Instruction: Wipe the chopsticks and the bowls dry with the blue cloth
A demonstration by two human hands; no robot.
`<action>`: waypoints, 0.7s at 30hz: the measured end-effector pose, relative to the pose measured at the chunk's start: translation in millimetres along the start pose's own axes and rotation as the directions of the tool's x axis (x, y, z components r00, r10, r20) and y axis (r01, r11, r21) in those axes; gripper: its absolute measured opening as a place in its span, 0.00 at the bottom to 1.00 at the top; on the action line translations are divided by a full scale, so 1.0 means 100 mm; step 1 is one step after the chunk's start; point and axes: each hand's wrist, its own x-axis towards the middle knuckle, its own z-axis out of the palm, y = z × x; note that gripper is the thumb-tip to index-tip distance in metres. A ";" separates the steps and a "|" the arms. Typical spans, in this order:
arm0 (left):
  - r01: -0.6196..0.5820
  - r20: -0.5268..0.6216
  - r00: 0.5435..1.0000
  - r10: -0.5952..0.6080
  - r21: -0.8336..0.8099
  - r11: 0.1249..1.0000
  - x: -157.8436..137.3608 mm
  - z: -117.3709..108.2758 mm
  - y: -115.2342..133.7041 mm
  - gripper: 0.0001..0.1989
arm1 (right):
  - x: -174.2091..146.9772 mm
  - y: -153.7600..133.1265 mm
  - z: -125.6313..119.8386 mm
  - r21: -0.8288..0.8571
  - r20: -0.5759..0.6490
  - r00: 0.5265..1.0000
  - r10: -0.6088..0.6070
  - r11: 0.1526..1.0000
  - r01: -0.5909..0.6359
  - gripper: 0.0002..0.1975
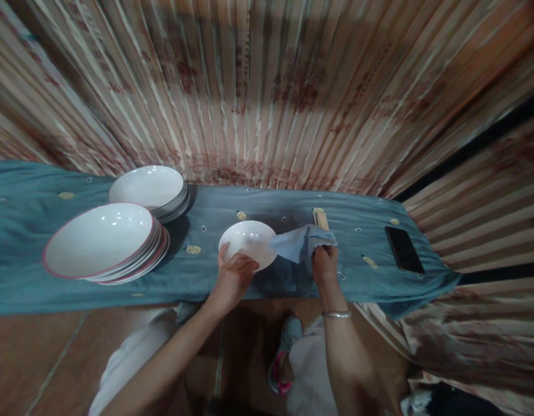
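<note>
A white bowl [248, 234] is in front of me, and my left hand [235, 271] grips its near left rim, with fingers reaching over the edge. My right hand [324, 260] is closed on a light blue cloth [298, 242]. The cloth stretches leftward until its end meets or overlaps the bowl's right rim; whether it presses on the bowl I cannot tell. Just behind the cloth lies a bundle of chopsticks [320, 218], partly covered by it. A bracelet [336, 315] circles my right wrist.
On the left stand a stack of red-rimmed bowls [102, 240] and, behind it, a stack of dark-rimmed bowls [148, 188]. A black phone [404, 249] lies at the right on the blue-green tablecloth [215, 277]. Pleated curtains [267, 104] hang along the far side.
</note>
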 end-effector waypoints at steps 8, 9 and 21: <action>0.383 -0.028 0.882 -0.470 -0.538 0.751 0.05 -0.24 0.02 0.14 | -0.09 -0.27 0.03 -0.071 -0.089 0.994 -0.068 0.996 0.062 0.06; 0.411 0.005 0.852 -0.524 -0.625 0.663 0.05 -0.26 0.03 0.14 | -0.12 -0.32 0.04 -0.130 -0.062 0.990 -0.123 0.985 0.115 0.05; 0.301 0.108 0.750 -0.653 -0.934 0.191 0.07 -0.26 0.20 0.13 | -1.14 -0.52 0.77 -0.326 0.617 0.551 -0.562 0.455 0.829 0.27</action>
